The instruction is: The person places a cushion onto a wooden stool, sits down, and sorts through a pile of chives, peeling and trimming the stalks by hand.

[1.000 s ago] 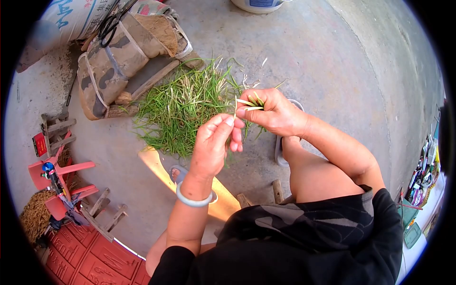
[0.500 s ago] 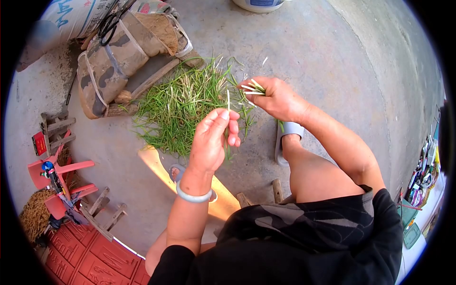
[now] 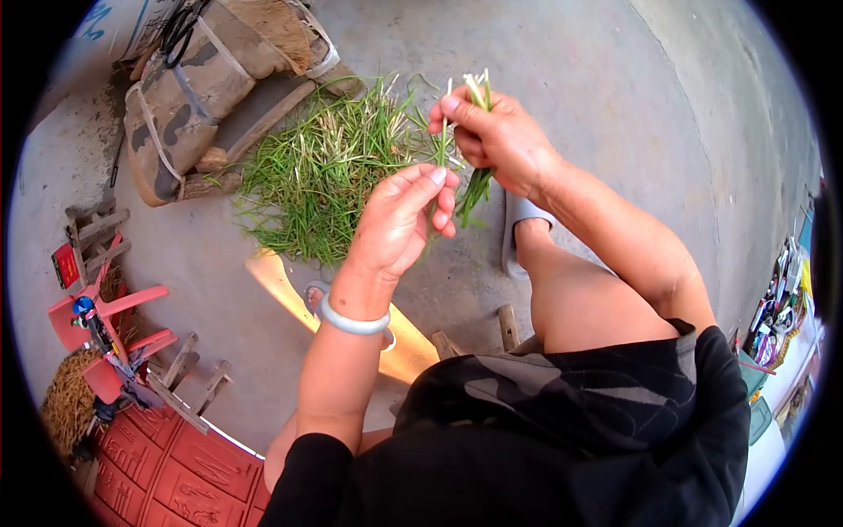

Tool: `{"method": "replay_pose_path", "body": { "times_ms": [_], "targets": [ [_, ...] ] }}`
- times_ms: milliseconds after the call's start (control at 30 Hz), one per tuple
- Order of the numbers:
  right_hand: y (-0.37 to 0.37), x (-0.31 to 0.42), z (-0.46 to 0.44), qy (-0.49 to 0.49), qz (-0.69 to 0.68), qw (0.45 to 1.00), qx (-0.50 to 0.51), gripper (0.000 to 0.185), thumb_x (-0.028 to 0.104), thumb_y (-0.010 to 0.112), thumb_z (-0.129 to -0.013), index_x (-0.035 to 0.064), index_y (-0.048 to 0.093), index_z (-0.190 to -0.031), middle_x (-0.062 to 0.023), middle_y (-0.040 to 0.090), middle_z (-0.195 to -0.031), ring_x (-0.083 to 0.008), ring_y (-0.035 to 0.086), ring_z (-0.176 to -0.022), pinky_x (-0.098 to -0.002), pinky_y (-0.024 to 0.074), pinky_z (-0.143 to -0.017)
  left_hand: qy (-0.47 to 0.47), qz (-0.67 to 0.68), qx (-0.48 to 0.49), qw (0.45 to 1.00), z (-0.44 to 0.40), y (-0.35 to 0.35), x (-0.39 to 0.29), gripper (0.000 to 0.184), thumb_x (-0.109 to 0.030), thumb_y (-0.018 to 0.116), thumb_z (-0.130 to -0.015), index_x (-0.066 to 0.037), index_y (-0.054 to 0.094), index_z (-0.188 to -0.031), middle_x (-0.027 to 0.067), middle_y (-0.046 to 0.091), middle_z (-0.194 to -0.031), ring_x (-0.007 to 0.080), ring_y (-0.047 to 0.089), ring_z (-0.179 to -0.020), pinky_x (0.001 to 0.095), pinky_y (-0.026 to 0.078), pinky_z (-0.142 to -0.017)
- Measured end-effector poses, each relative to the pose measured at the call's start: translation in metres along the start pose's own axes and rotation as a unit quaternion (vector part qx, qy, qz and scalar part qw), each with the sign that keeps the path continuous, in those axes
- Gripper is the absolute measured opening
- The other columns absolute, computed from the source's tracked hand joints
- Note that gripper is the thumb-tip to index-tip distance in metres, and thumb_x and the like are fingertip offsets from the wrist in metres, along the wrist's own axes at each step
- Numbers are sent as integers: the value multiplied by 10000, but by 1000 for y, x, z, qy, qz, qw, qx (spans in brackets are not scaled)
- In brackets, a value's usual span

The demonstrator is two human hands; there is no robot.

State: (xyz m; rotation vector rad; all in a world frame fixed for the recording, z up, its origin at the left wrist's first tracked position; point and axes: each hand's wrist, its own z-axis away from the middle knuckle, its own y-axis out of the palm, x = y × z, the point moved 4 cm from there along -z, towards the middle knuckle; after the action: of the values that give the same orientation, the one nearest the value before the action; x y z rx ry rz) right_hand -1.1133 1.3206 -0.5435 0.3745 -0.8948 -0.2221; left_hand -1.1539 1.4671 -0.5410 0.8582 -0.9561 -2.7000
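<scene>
Between the thumb and fingers of my left hand is a thin green stalk with a pale upper end. My right hand grips a small bundle of green stalks, their whitish ends sticking up above the fist and the green leaves hanging below it. The right thumb and fingertips also touch the upper part of the single stalk. Behind and left of my hands, a loose heap of green stalks with some pale ends lies on the concrete floor.
A camouflage-patterned padded bundle on a wooden frame stands at the upper left. Lower left are a red chair, straw and a red patterned panel. A yellow board lies near my feet.
My right hand has turned so its bundle stands more upright, and its fingers now meet the single stalk in my left hand. The view has shifted slightly.
</scene>
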Motion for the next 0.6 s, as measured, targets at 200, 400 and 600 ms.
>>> {"method": "replay_pose_path", "body": {
  "times_ms": [200, 400, 600],
  "targets": [
    [-32, 16, -14, -23, -42, 997, -62, 202, 229, 468, -975, 46, 544, -938, -67, 622, -805, -45, 411, -555, -185, 264, -435, -61, 41, 39, 997, 5, -17, 17, 185, -147, 533, -931, 7, 627, -969, 97, 660, -779, 159, 625, -636, 345, 572, -640],
    [-36, 19, -12, -26, -50, 998, -36, 201, 226, 468, -974, 43, 544, -941, -85, 621, -789, -59, 442, -558, -186, 258, -418, -86, 10, 13, 996, 9, -13, 21, 172, -138, 553, -920, 3, 625, -987, 91, 662, -794, 150, 621, -642, 307, 555, -598],
    [-32, 24, -11, -35, -62, 997, -2, 213, 232, 472, -974, 36, 549, -945, -89, 617, -778, -78, 458, -556, -189, 267, -405, -80, 24, 3, 997, 4, -18, 22, 82, -100, 603, -889, -43, 605, -949, 23, 605, -777, 81, 516, -609, 184, 373, -461]
  ]
}}
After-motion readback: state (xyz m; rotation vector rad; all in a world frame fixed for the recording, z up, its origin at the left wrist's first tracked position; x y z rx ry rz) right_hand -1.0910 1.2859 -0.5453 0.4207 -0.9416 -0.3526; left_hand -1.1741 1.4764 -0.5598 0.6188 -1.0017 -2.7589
